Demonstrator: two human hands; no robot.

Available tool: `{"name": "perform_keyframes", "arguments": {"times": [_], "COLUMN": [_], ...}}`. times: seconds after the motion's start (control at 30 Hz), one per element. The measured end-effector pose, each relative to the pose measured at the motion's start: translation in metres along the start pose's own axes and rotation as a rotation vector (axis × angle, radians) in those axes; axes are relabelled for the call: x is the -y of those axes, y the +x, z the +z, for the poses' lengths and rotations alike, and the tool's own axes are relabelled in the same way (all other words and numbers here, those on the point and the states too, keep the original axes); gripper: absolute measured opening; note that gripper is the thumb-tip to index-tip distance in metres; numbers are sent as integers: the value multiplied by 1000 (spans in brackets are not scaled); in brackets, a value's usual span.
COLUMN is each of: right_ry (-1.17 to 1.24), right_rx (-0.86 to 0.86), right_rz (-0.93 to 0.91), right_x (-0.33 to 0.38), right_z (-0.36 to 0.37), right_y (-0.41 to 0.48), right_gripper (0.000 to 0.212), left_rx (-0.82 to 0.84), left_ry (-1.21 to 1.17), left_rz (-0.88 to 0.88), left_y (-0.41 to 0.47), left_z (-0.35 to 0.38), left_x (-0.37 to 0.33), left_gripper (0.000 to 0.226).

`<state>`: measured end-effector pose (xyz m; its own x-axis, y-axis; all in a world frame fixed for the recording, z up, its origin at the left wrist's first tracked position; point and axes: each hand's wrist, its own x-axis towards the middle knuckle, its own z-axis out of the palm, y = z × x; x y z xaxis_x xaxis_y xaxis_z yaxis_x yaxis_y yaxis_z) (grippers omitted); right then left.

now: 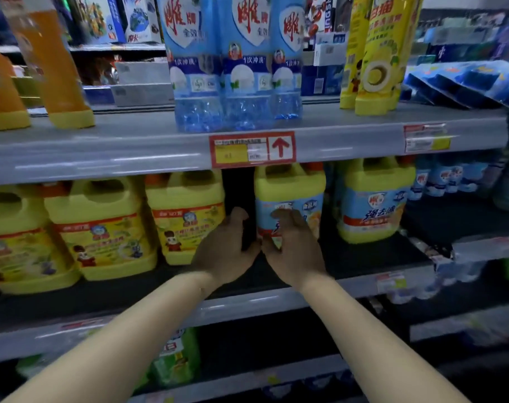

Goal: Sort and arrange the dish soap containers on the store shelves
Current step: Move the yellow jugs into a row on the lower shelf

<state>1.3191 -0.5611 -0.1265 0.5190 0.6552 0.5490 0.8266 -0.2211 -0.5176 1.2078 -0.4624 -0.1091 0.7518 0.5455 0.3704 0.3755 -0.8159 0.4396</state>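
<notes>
On the middle shelf [363,283] stands a yellow dish soap jug with a blue label [291,187], at the centre under the red price tag. My left hand [227,251] reaches into the dark gap on its left and curls against the jug's left side. My right hand [291,248] lies over the front label, thumb at the lower left corner. A matching blue-label jug [373,199] stands to the right. Three yellow jugs with yellow labels [102,225] line the left part of the shelf.
The upper shelf [131,144] carries tall blue bottles [232,68], orange bottles [58,68] at left and yellow bottles [375,53] at right. Small blue bottles [445,175] sit at far right. A green container [177,356] stands on the shelf below.
</notes>
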Motion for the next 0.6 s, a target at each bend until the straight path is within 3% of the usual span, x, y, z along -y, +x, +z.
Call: {"name": "perform_keyframes", "arguments": {"times": [0.1, 0.2, 0.4, 0.6], "right_ry": [33, 95, 6, -6], "right_rx": [37, 79, 67, -3], "right_rz": [138, 193, 213, 244], "right_x": [-24, -38, -40, -55], "right_z": [11, 15, 27, 22], "right_y": [-3, -2, 4, 7], "right_gripper": [65, 72, 79, 77], "left_rx": [94, 102, -31, -80], "left_ry": [-274, -405, -378, -446], "left_rz": [-171, -291, -279, -270], "left_y": [22, 46, 72, 78], "left_z": [30, 50, 70, 86], "left_x": [1, -3, -8, -25], "left_gripper": [67, 69, 50, 58]}}
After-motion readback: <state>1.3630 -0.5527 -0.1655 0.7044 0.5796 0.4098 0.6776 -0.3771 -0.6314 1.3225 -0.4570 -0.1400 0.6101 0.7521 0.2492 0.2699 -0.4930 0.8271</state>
